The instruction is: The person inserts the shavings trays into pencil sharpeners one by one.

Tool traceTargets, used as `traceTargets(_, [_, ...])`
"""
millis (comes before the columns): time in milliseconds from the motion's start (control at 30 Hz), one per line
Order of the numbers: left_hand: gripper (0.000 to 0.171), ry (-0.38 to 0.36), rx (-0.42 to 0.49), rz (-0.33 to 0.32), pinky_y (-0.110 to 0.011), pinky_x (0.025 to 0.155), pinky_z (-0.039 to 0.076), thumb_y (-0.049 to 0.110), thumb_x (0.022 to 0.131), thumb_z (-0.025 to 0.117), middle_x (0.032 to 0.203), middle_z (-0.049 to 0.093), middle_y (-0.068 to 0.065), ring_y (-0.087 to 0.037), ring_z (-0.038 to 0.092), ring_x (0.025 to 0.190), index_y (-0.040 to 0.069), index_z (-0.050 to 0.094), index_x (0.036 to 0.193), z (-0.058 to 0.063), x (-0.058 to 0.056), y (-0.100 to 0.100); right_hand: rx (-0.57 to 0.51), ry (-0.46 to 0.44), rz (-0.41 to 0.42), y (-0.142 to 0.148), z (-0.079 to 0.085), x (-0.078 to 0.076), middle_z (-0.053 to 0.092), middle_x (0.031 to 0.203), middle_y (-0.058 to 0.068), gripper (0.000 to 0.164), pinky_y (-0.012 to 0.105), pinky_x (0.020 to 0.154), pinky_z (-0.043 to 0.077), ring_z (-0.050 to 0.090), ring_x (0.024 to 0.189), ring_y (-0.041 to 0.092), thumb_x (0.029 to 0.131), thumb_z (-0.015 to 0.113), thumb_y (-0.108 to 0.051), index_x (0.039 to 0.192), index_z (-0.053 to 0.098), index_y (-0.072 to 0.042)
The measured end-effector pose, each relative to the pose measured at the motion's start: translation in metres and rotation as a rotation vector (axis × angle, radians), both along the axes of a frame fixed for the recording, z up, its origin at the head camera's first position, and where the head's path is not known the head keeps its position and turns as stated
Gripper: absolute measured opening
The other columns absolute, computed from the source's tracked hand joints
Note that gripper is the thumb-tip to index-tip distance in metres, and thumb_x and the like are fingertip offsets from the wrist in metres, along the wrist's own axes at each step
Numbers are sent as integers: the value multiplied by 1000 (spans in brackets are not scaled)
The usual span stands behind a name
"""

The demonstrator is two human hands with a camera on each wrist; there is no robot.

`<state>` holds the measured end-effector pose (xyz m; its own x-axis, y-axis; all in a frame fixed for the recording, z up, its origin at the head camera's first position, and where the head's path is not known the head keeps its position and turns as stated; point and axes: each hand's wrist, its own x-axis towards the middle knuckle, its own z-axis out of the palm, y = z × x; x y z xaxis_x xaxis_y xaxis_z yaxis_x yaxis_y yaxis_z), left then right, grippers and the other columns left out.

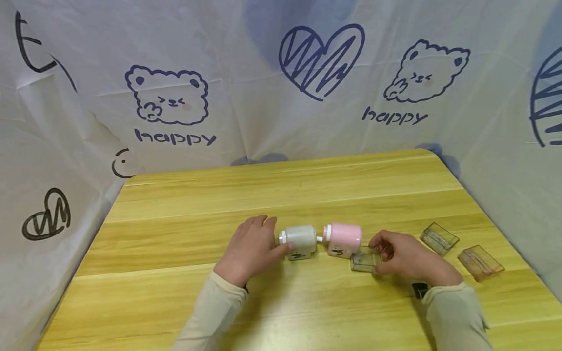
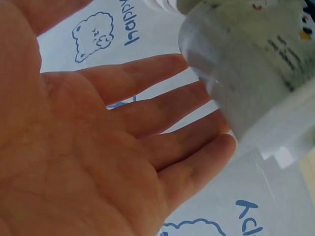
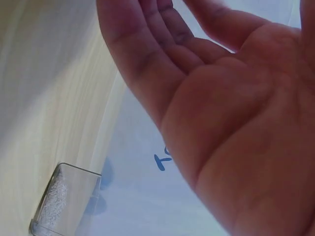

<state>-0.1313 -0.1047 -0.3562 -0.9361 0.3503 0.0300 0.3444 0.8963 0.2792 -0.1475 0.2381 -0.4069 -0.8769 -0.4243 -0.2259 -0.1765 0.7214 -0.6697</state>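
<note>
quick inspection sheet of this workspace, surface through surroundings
surface: wood-grain table
job's things: grey container and pink container, white caps toward the left; near clear box at the pink one's right
clutter: two more clear boxes, off to the right
left hand: fingers extended beside the grey container; firm contact unclear
right hand: fingers curled, holding the near clear box
cables: nothing seen
surroundings: pale sheets with bear drawings and heart drawings
</note>
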Motion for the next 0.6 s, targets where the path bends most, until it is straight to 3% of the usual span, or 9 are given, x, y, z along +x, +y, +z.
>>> traceTargets(233, [76, -50, -14, 12, -49, 102, 36, 48, 81, 70, 130, 52, -25, -40, 49, 121, -4, 47, 132, 2, -2, -10, -13, -5, 35, -1, 0, 2, 54, 85, 3, 50, 34, 71, 45, 49, 79, 19, 68, 81, -22, 110, 56, -8])
traceTargets(400, [79, -98, -37, 27, -46, 92, 44, 39, 73, 78, 121, 56, -20, -35, 56, 108, -4, 47, 131, 5, -3, -16, -22, 8, 79, -3, 0, 4, 54, 83, 2, 50, 31, 69, 45, 50, 77, 17, 66, 81, -23, 108, 56, -10])
traceTargets(600, [60, -128, -44, 42, -47, 79, 49, 23, 68, 81, 102, 59, -16, -33, 59, 92, -3, 54, 115, 8, -3, -22, -40, -25, 104, -6, 3, 7, 55, 83, 3, 50, 31, 67, 45, 50, 75, 17, 66, 81, -24, 108, 56, -9])
